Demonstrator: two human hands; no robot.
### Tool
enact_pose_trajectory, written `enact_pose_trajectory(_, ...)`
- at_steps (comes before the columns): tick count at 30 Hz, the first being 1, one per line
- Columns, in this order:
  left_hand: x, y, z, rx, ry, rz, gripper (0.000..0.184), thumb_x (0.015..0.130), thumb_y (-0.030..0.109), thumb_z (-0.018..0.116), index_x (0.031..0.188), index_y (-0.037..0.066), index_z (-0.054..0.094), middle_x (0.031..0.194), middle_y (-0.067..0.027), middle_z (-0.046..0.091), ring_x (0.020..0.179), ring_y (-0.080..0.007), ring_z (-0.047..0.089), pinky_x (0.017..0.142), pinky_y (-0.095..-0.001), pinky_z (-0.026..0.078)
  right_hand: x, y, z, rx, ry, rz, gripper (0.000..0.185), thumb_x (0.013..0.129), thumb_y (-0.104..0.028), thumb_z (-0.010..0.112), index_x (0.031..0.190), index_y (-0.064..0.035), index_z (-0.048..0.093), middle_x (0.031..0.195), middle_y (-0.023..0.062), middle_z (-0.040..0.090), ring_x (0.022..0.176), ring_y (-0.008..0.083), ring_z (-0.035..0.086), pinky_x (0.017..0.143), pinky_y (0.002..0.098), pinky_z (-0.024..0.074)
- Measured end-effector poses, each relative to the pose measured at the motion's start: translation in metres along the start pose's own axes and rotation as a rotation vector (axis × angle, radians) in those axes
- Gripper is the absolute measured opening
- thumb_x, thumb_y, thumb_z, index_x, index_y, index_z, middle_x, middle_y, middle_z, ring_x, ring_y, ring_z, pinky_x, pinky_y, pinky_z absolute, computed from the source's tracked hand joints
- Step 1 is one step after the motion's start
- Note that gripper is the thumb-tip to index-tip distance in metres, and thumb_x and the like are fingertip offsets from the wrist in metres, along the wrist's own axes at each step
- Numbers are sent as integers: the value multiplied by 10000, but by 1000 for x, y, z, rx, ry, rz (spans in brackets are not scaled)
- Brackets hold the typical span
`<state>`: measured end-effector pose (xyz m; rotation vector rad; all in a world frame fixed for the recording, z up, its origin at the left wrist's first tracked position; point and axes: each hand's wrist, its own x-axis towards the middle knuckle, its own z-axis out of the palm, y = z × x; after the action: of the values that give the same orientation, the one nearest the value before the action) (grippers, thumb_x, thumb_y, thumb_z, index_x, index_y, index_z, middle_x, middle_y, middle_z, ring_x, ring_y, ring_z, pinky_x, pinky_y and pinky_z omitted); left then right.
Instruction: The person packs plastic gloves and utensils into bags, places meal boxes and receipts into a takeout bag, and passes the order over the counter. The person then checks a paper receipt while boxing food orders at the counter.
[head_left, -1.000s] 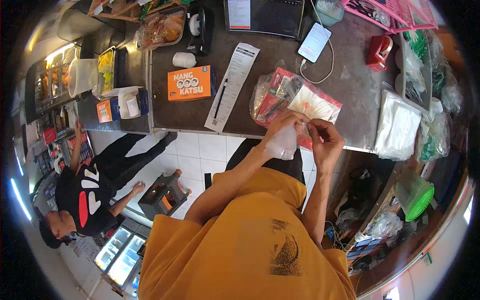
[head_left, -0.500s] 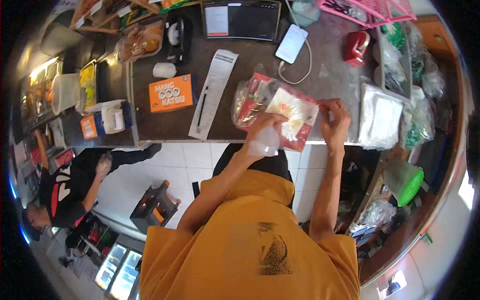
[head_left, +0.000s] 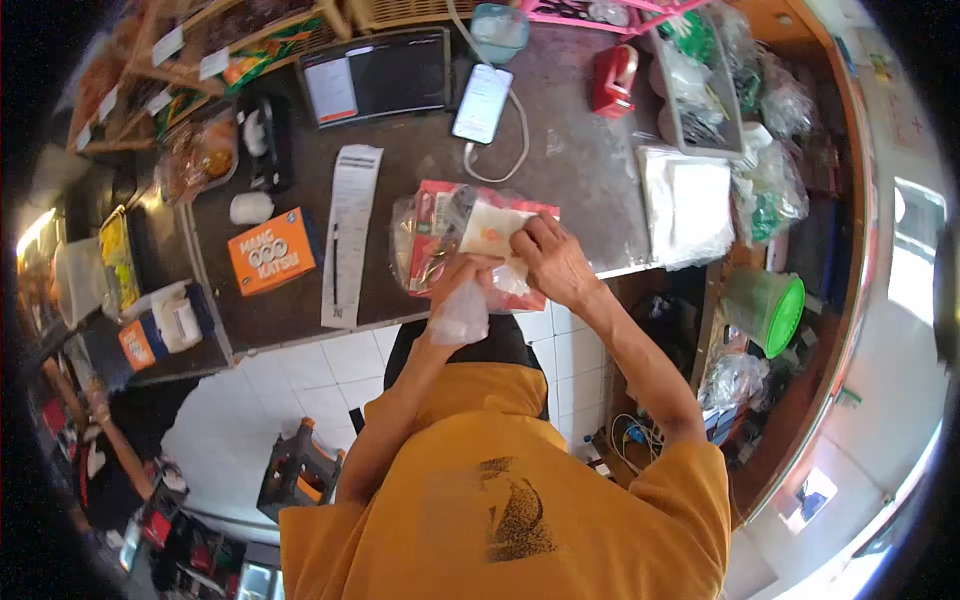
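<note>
A red packet with clear plastic around it [head_left: 435, 213] lies at the counter's front edge, with a white piece [head_left: 488, 228] bearing a small orange mark on top. My left hand [head_left: 462, 283] is closed on the packet's lower part, fingers reaching across it. Crumpled translucent plastic [head_left: 462, 316] covers the palm side of that hand near the wrist. My right hand [head_left: 553, 258] rests over the packet's right side, its fingers bent and closed at the white piece. Whatever lies between those fingertips is hidden.
Left of the packet are a long printed slip [head_left: 352, 225] with a dark pen and an orange box [head_left: 270, 250]. Behind lie a charging phone [head_left: 482, 104] and a tablet [head_left: 378, 78]. White plastic bags [head_left: 688, 205] and a grey bin [head_left: 697, 95] stand right. A co-worker's arm [head_left: 120, 445] shows far left.
My right hand has moved from the packet's right edge inward over the white piece. The whole view has turned and shifted, while my left hand stays on the packet.
</note>
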<state>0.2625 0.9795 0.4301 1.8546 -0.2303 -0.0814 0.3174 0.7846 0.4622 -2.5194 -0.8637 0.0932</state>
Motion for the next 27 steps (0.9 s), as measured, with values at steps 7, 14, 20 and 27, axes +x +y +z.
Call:
enact_pose_trajectory(7,-4,46,-21,142,-272,38,401,743,75,697,1140,99,647,1298,-164,551,1195,-343,516,1022,-431,403,9,22,-4,106,67,75,201,697,-50,664,880,-40,582,849,118,576,809,306,607,685,402,529)
enact_pose_trajectory(14,124,125,-59,-264,-586,-111,485,869,247,592,1310,47,578,1331,-145,562,1253,-294,511,1093,-374,357,12,252,-50,171,663,852,438,875,-433,681,988,-10,675,925,206,704,874,313,695,770,416,525)
enact_pose_trajectory(20,284,-6,140,-312,-556,-640,789,975,672,247,1248,28,612,1241,-124,632,1173,-221,551,1019,-389,377,64,333,-49,583,407,1215,513,817,-469,740,938,29,735,803,108,694,771,175,634,707,318,490)
enact_pose_trajectory(27,345,-91,247,-617,-460,-810,960,843,858,259,1266,69,608,1176,-111,649,1075,-194,553,912,-394,418,25,292,-11,654,1018,1002,265,904,-214,684,898,48,719,922,77,679,834,150,608,775,291,488)
